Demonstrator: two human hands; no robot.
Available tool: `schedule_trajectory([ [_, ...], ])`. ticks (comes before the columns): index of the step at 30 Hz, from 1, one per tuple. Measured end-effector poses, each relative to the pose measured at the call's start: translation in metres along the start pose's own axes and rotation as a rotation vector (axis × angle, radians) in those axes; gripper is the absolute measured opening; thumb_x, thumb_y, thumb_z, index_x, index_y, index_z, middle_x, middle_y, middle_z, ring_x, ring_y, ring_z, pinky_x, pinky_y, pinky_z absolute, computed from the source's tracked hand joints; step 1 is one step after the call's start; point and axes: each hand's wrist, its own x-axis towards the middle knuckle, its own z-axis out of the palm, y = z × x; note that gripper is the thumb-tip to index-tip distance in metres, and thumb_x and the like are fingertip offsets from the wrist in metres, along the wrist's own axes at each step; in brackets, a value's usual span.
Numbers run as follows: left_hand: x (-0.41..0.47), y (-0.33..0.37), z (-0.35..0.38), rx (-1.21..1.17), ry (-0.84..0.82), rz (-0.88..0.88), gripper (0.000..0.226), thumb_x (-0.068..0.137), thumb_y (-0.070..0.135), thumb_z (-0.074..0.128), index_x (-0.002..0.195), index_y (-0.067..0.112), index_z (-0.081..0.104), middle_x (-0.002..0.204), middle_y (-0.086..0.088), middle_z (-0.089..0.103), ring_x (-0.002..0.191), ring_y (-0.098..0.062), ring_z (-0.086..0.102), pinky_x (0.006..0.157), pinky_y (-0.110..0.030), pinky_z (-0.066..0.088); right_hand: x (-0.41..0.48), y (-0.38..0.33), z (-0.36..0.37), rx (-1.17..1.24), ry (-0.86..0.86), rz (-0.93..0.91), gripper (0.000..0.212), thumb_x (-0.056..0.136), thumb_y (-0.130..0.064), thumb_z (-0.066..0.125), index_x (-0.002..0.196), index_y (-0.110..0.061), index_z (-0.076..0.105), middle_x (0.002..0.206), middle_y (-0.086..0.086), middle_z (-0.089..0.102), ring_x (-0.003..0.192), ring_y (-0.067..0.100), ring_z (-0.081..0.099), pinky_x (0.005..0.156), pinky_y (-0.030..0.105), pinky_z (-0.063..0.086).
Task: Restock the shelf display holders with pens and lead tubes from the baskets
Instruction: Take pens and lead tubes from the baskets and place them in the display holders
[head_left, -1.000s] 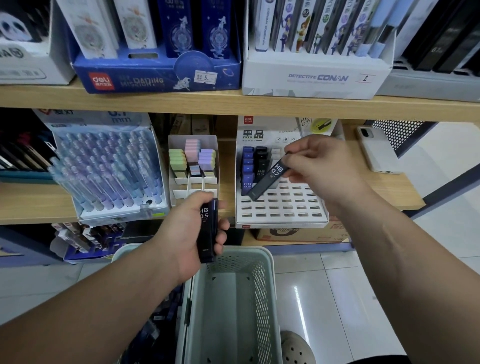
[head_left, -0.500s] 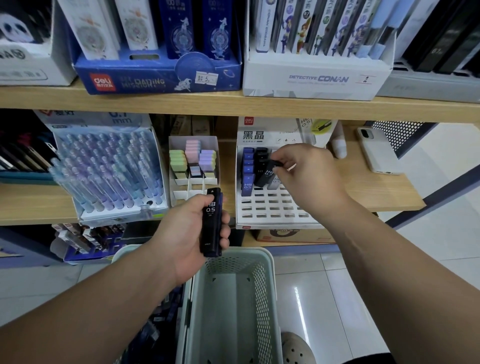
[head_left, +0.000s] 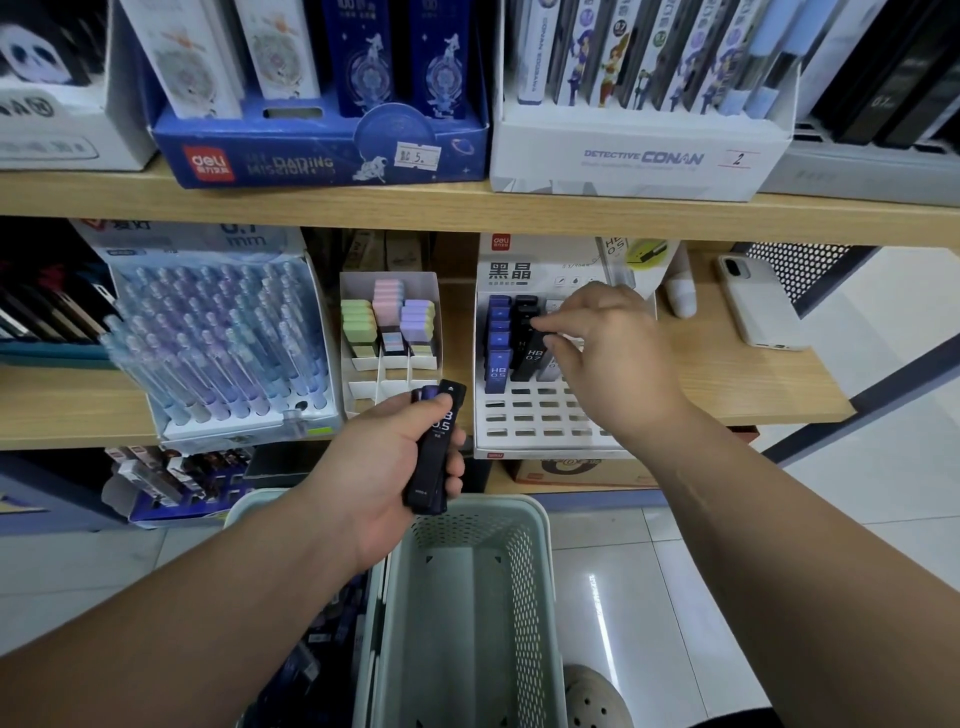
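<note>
The middle shelf (head_left: 727, 384) carries the displays, and a pale green basket (head_left: 522, 582) stands below its front edge, its inside bare where it shows. At the shelf's left part, reaching the front edge, a white pen holder (head_left: 249, 423) is packed with clear pens in blue and purple tints, all leaning to the left. Right of the middle, also at the front edge, sits the white lead tube holder (head_left: 530, 421): its back rows hold 1 column of blue tubes (head_left: 498, 343) marked HB 0.5 and a column of black ones beside it, while the front rows of slots are open. Between these 2 holders a small eraser box (head_left: 358, 280) holds green, pink and purple erasers. A white phone (head_left: 758, 306) lies face down near the shelf's right end, towards the back. The right hand (head_left: 613, 358) is over the lead tube holder, thumb and forefinger clamped on the top of a black tube (head_left: 532, 358) marked HB 0.7 that stands in the 2nd column. The left hand (head_left: 384, 467) is above the basket's far rim, its fingers wrapped round dark lead tubes (head_left: 436, 452) marked 0.5, seemingly 2 of them, with the thumb pressed near their top.
</note>
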Motion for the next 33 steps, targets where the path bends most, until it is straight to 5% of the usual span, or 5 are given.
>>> schedule_trajectory([
  [5, 0.0, -0.001, -0.001, 0.027, -0.004, 0.023, 0.02, 0.095, 0.018, 0.067, 0.111, 0.006, 0.064, 0.074, -0.01, 0.066, 0.053, -0.019, 0.057, 0.045, -0.029, 0.047, -0.001, 0.001, 0.003, -0.01, -0.067, 0.024, 0.03, 0.09, -0.016, 0.073, 0.119, -0.023, 0.076, 0.106, 0.009, 0.064, 0.105, 0.034, 0.056, 0.09, 0.047, 0.046],
  [9, 0.001, 0.0, -0.001, 0.046, -0.036, 0.063, 0.017, 0.089, 0.02, 0.071, 0.104, 0.011, 0.069, 0.076, -0.009, 0.068, 0.052, -0.016, 0.056, 0.044, -0.026, 0.046, 0.002, -0.011, -0.01, 0.259, 0.04, 0.119, 0.01, 0.094, -0.023, 0.068, 0.1, -0.02, 0.077, 0.091, -0.002, 0.067, 0.085, 0.014, 0.061, 0.079, 0.029, 0.047],
  [16, -0.001, 0.0, 0.001, 0.105, -0.103, 0.128, 0.038, 0.072, 0.029, 0.079, 0.105, 0.012, 0.073, 0.083, -0.012, 0.069, 0.053, -0.016, 0.057, 0.044, -0.025, 0.044, -0.008, -0.038, -0.013, 0.792, -0.55, 0.315, 0.01, 0.09, -0.022, 0.075, 0.086, -0.012, 0.077, 0.072, 0.004, 0.074, 0.061, 0.01, 0.065, 0.05, 0.017, 0.044],
  [24, -0.002, 0.005, 0.003, -0.059, -0.139, -0.067, 0.031, 0.1, 0.024, 0.047, 0.116, 0.006, 0.065, 0.081, -0.011, 0.066, 0.054, -0.016, 0.052, 0.044, -0.025, 0.042, 0.004, -0.017, -0.023, 1.138, -0.217, 0.593, 0.003, 0.093, -0.007, 0.069, 0.092, -0.007, 0.072, 0.071, 0.005, 0.073, 0.057, 0.011, 0.065, 0.049, 0.02, 0.05],
  [33, 0.001, 0.001, 0.003, -0.049, -0.029, -0.012, 0.023, 0.101, 0.011, 0.052, 0.119, 0.0, 0.063, 0.099, -0.017, 0.076, 0.06, -0.017, 0.062, 0.049, -0.026, 0.05, -0.001, 0.011, -0.013, 0.402, 0.01, 0.321, 0.013, 0.092, -0.015, 0.072, 0.103, -0.022, 0.074, 0.084, -0.011, 0.069, 0.075, 0.008, 0.067, 0.08, 0.037, 0.058],
])
